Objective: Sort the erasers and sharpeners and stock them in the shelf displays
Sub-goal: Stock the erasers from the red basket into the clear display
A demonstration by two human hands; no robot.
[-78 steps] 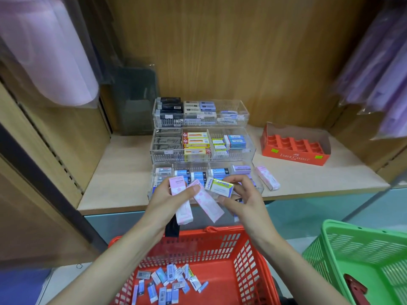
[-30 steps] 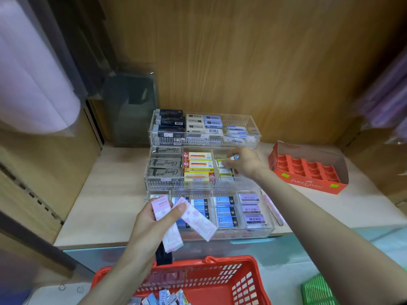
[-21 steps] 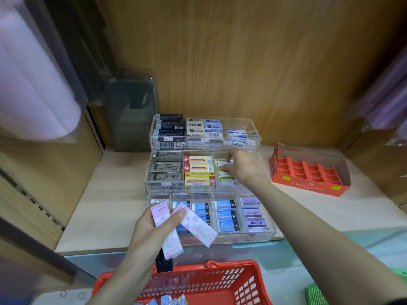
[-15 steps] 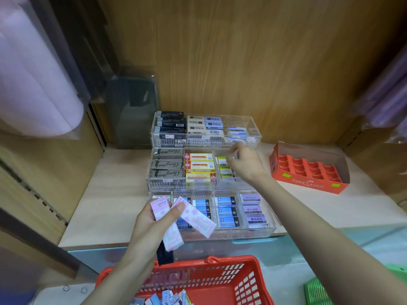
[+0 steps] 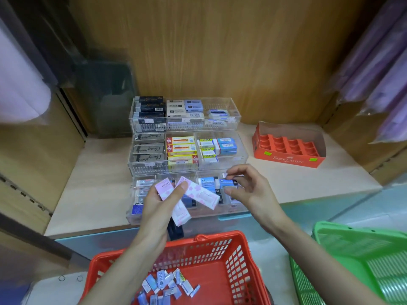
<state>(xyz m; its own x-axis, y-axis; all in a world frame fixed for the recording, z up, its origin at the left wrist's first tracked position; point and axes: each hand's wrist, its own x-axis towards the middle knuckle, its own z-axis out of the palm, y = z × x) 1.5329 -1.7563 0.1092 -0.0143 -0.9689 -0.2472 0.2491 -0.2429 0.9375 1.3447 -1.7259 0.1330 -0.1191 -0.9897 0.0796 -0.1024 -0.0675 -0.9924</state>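
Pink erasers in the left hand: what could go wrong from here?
1. The left hand holds two pink erasers fanned out under the thumb; one could slip and fall into the red basket below.
2. The front tray already looks full, so these long erasers may not fit there.

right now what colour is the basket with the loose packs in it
The basket is red, clearest in the head view.
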